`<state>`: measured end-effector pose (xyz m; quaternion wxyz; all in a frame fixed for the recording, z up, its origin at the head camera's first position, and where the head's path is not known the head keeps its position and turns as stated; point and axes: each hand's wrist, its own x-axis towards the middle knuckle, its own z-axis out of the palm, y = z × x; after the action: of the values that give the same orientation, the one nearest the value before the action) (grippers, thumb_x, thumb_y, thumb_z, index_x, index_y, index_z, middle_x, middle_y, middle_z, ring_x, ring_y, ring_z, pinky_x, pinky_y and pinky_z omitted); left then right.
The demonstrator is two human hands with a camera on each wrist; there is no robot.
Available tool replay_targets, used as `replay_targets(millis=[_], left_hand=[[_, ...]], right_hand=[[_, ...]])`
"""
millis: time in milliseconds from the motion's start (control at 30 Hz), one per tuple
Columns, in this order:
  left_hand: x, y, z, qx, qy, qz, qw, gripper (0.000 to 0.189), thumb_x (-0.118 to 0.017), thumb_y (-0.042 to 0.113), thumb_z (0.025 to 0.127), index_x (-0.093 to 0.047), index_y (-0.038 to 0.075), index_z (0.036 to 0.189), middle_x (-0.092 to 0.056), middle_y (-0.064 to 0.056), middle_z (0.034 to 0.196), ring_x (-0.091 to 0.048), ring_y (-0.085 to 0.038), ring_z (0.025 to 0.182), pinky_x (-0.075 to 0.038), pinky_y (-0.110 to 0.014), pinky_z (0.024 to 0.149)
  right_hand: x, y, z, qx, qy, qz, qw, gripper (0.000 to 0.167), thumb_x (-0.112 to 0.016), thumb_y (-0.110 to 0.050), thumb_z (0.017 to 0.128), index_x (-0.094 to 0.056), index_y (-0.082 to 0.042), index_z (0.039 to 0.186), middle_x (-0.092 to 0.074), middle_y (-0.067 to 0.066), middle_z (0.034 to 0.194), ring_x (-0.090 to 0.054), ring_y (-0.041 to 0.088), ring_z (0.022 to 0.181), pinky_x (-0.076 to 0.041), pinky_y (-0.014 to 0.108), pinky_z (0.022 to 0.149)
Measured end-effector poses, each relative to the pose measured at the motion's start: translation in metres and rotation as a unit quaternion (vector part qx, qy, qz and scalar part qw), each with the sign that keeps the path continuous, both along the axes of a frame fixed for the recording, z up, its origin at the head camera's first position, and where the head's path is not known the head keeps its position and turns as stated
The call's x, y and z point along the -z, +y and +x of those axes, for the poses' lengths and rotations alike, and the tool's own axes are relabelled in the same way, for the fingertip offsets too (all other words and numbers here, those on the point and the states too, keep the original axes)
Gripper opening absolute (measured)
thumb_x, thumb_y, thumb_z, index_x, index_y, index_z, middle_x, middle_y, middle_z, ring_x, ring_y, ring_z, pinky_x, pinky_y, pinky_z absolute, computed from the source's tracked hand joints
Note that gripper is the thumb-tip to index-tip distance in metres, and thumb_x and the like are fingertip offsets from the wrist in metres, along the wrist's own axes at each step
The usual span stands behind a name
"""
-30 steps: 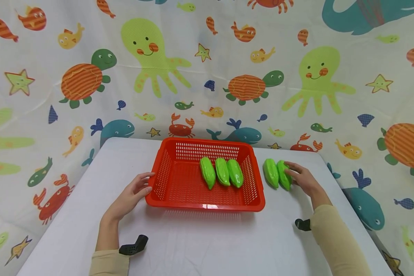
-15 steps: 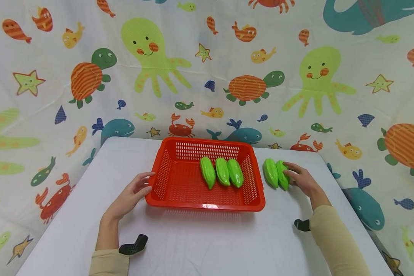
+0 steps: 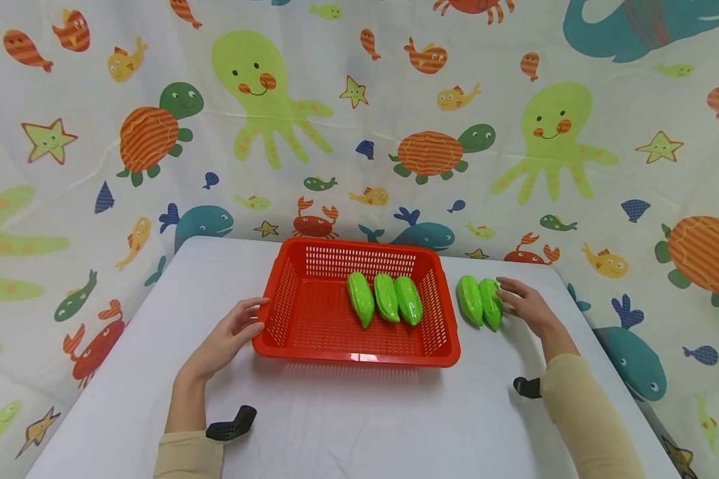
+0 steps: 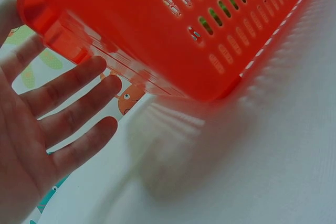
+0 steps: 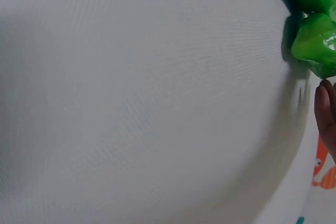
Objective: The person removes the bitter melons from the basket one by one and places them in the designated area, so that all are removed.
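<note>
In the head view my left hand is at the left rim of a red plastic basket. Its fingers are spread and fairly straight in the left wrist view, the thumb side near the rim. My right hand is beside the right one of two shiny green, ridged, star-fruit-like pieces on the table. Its fingertips are at that piece's right side; contact is hard to tell. The other piece lies close along its left side. Three similar green pieces lie side by side in the basket's right half.
The white table carries the basket near its back edge. Behind and beside it hangs a curtain printed with sea animals. A black wrist camera sticks out from the left sleeve, another from the right sleeve.
The right-hand green piece outside the basket has shifted slightly left, close to its neighbour. My right hand has since drawn back a little to the right. My left hand stays put.
</note>
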<state>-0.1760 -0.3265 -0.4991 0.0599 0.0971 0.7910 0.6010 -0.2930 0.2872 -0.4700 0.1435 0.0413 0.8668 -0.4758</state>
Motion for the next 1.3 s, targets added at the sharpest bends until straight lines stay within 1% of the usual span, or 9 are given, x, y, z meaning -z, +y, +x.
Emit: replay_targets(millis=[167, 267, 467, 600, 800, 933, 1100, 1233, 1300], left_hand=[[-0.002, 0.001, 0.0, 0.005, 0.005, 0.002, 1.0, 0.055, -0.059, 0.033, 0.098, -0.037, 0.021, 0.147, -0.04, -0.015, 0.148, -0.041, -0.039, 0.132, -0.047, -0.054, 0.097], [-0.003, 0.001, 0.0, 0.006, 0.004, 0.006, 1.0, 0.055, -0.059, 0.032, 0.097, -0.037, 0.02, 0.147, -0.04, -0.015, 0.148, -0.041, -0.039, 0.133, -0.047, -0.054, 0.097], [-0.003, 0.001, 0.001, 0.006, 0.0, 0.006, 1.0, 0.056, -0.06, 0.033, 0.097, -0.037, 0.021, 0.147, -0.04, -0.015, 0.147, -0.041, -0.039, 0.132, -0.047, -0.054, 0.097], [-0.002, 0.0, 0.001, 0.003, 0.0, 0.001, 1.0, 0.056, -0.059, 0.034, 0.097, -0.037, 0.021, 0.147, -0.04, -0.015, 0.147, -0.041, -0.039, 0.132, -0.048, -0.054, 0.096], [0.0, 0.0, 0.001, -0.001, -0.002, -0.001, 1.0, 0.055, -0.059, 0.035, 0.097, -0.037, 0.023, 0.146, -0.04, -0.014, 0.147, -0.042, -0.038, 0.132, -0.048, -0.053, 0.096], [0.0, 0.0, 0.001, -0.004, -0.003, -0.001, 1.0, 0.055, -0.06, 0.036, 0.097, -0.038, 0.025, 0.146, -0.041, -0.013, 0.146, -0.043, -0.037, 0.131, -0.048, -0.054, 0.096], [0.001, 0.0, 0.0, -0.003, -0.001, -0.001, 1.0, 0.056, -0.06, 0.036, 0.097, -0.038, 0.026, 0.147, -0.041, -0.013, 0.146, -0.043, -0.038, 0.131, -0.048, -0.054, 0.096], [0.0, 0.0, 0.0, -0.003, -0.002, -0.002, 1.0, 0.056, -0.06, 0.036, 0.096, -0.038, 0.025, 0.147, -0.041, -0.013, 0.147, -0.043, -0.038, 0.131, -0.048, -0.054, 0.096], [0.0, 0.0, 0.001, -0.001, -0.002, -0.002, 1.0, 0.056, -0.06, 0.035, 0.097, -0.038, 0.024, 0.147, -0.041, -0.014, 0.147, -0.042, -0.038, 0.131, -0.048, -0.054, 0.096]], right_hand=[[-0.008, -0.001, -0.002, 0.011, 0.009, -0.006, 0.9999, 0.068, -0.051, -0.039, 0.101, -0.022, -0.008, 0.155, -0.019, 0.025, 0.158, -0.026, 0.042, 0.141, -0.034, 0.054, 0.109], [-0.012, -0.003, -0.002, 0.017, 0.017, -0.01, 0.9997, 0.07, -0.051, -0.042, 0.101, -0.022, -0.008, 0.155, -0.02, 0.024, 0.158, -0.028, 0.041, 0.141, -0.035, 0.052, 0.109], [-0.023, -0.012, -0.003, 0.014, 0.051, -0.007, 0.9986, 0.077, -0.054, -0.05, 0.097, -0.023, -0.009, 0.155, -0.022, 0.023, 0.157, -0.031, 0.04, 0.14, -0.036, 0.051, 0.108], [-0.031, -0.024, -0.004, 0.015, 0.069, 0.002, 0.9975, 0.08, -0.055, -0.053, 0.095, -0.024, -0.01, 0.155, -0.025, 0.022, 0.157, -0.033, 0.04, 0.139, -0.037, 0.05, 0.108], [-0.043, -0.045, -0.004, 0.036, 0.088, -0.001, 0.9955, 0.082, -0.057, -0.054, 0.094, -0.024, -0.011, 0.155, -0.027, 0.019, 0.156, -0.036, 0.039, 0.137, -0.037, 0.051, 0.108], [-0.051, -0.057, -0.003, 0.054, 0.092, -0.002, 0.9943, 0.083, -0.058, -0.056, 0.092, -0.024, -0.014, 0.156, -0.027, 0.017, 0.157, -0.038, 0.038, 0.137, -0.037, 0.051, 0.109], [-0.061, -0.07, -0.001, 0.058, 0.101, -0.009, 0.9932, 0.08, -0.058, -0.052, 0.094, -0.024, -0.015, 0.156, -0.028, 0.017, 0.157, -0.039, 0.038, 0.136, -0.036, 0.052, 0.109], [-0.07, -0.08, 0.001, 0.048, 0.114, -0.025, 0.992, 0.076, -0.057, -0.046, 0.096, -0.023, -0.014, 0.156, -0.028, 0.016, 0.157, -0.039, 0.036, 0.137, -0.035, 0.05, 0.109], [-0.076, -0.086, 0.002, 0.046, 0.121, -0.036, 0.991, 0.077, -0.058, -0.046, 0.096, -0.023, -0.013, 0.156, -0.028, 0.015, 0.157, -0.04, 0.035, 0.137, -0.036, 0.049, 0.109]])
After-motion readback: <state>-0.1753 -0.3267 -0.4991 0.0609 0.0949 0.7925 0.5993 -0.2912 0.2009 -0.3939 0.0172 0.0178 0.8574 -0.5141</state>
